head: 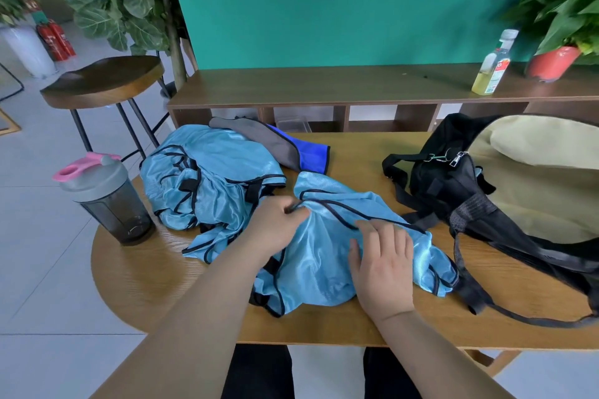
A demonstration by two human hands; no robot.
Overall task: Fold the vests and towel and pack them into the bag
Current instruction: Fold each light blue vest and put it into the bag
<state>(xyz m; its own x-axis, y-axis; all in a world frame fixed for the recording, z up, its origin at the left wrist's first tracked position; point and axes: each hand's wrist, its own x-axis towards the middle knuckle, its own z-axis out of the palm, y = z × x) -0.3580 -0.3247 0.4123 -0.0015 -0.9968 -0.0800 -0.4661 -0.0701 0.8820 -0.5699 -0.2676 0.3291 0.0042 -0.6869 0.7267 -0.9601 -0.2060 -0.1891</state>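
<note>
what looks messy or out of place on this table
Nothing is spilled or broken. The far vest lies heaped beside the shaker bottle, which stands near the left edge of the table. The near vest is crumpled.

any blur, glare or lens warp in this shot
Head view: wide-angle warp bows the shelf; the bottle and plant at the right edge are smeared; light is soft and even, with mild sheen on the near vest.
</note>
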